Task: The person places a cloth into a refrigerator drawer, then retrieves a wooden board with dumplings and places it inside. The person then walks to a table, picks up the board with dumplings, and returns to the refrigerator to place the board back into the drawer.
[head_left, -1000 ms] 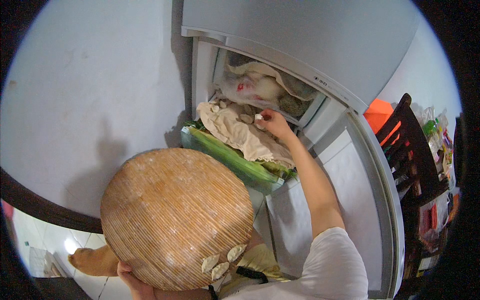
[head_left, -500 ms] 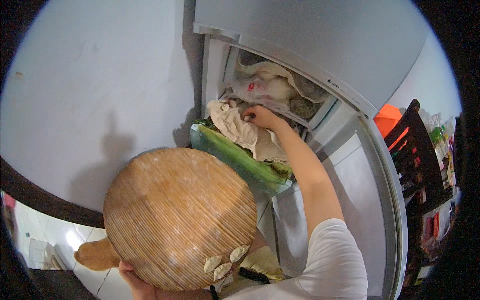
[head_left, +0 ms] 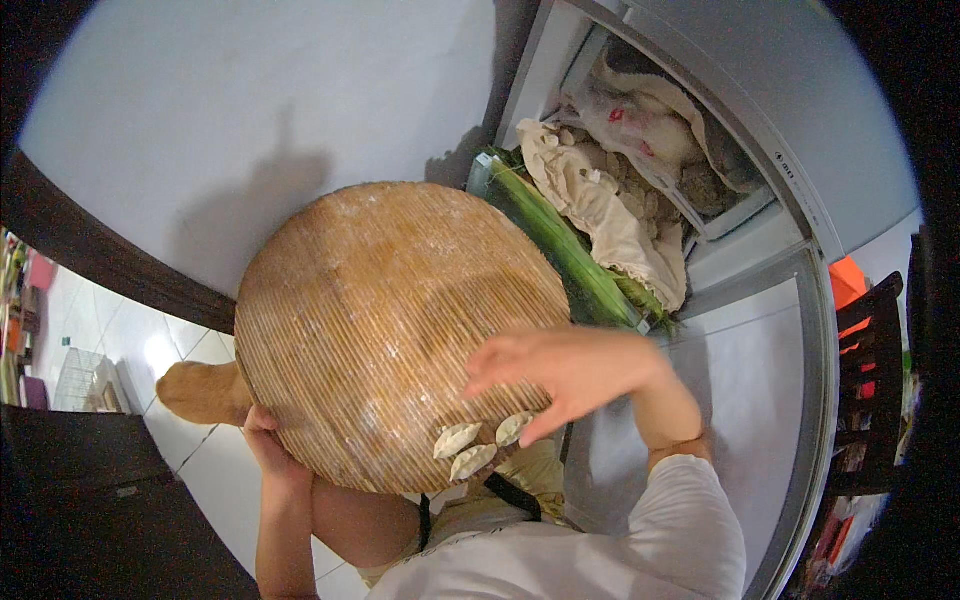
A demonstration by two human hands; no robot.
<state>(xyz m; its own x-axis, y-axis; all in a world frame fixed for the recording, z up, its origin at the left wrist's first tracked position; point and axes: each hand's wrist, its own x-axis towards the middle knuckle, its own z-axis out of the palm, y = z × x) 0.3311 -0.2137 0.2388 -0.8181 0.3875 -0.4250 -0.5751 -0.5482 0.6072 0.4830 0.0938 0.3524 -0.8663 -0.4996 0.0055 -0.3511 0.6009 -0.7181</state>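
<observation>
Your left hand [head_left: 262,440] grips the round woven bamboo tray [head_left: 400,330] at its 7 o'clock rim. Three pale raw dumplings [head_left: 478,445] sit at its 5 o'clock edge. Tilt it and they slide off. Your right hand [head_left: 570,368], fingers spread and empty, has left the freezer drawer [head_left: 640,215] and now hovers over them.
</observation>
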